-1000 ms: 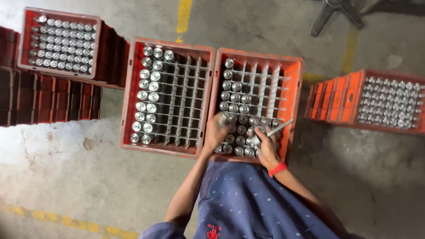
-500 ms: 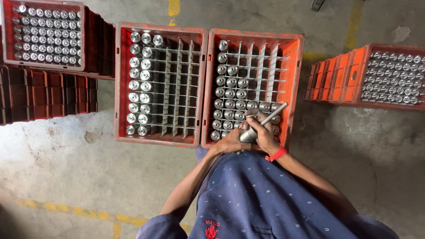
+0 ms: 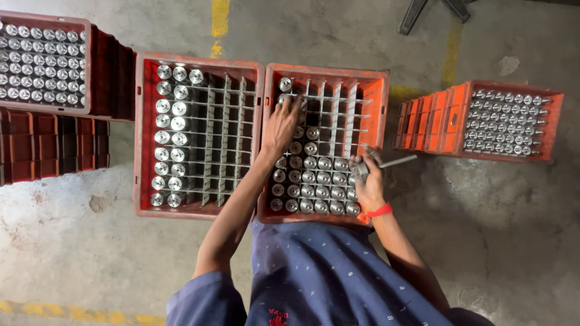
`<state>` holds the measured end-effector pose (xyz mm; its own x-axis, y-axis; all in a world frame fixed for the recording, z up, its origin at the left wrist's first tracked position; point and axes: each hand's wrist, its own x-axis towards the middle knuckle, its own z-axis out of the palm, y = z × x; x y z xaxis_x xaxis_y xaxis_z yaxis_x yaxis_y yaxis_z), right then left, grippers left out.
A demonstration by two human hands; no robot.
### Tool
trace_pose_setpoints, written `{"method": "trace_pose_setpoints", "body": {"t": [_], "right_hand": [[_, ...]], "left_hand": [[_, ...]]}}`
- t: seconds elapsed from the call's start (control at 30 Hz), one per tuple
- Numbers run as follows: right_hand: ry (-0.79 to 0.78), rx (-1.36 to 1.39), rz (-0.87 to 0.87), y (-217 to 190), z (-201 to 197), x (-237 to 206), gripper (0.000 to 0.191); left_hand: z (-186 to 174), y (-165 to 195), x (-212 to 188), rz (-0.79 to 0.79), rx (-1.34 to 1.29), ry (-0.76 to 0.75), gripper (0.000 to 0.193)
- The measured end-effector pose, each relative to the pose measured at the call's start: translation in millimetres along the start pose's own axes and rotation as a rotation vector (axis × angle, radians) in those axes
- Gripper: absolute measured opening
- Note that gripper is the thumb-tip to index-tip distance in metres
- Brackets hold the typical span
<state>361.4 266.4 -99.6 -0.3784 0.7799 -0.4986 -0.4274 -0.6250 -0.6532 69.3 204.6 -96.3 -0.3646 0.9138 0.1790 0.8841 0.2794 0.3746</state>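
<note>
Left hand point(image 3: 281, 124) has shot forward from the crate's near edge — fingers now curled down onto a steel cylinder point(image 3: 294, 118) deep in the orange crate point(image 3: 380, 90). Right hand point(image 3: 367, 181) stays back, clenched on a grey rod point(image 3: 396, 162) — picking continues.

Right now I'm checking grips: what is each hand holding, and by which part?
The right hand grips metal cylinders by their bodies, a thin stem sticking out sideways. The left hand reaches into the crate; any hold there cannot be told.
</note>
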Motion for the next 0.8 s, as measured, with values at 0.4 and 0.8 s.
{"method": "trace_pose_setpoints", "body": {"t": [0.4,0.8], "right_hand": [[0.012,-0.169,0.104,16,-13,-36,0.016],[0.022,-0.196,0.069,29,-41,-55,0.013]], "left_hand": [[-78,-120,-16,-0.425,-0.148,0.442,0.031],[-105,-171,0,-0.486,0.054,0.398,0.055]]}}
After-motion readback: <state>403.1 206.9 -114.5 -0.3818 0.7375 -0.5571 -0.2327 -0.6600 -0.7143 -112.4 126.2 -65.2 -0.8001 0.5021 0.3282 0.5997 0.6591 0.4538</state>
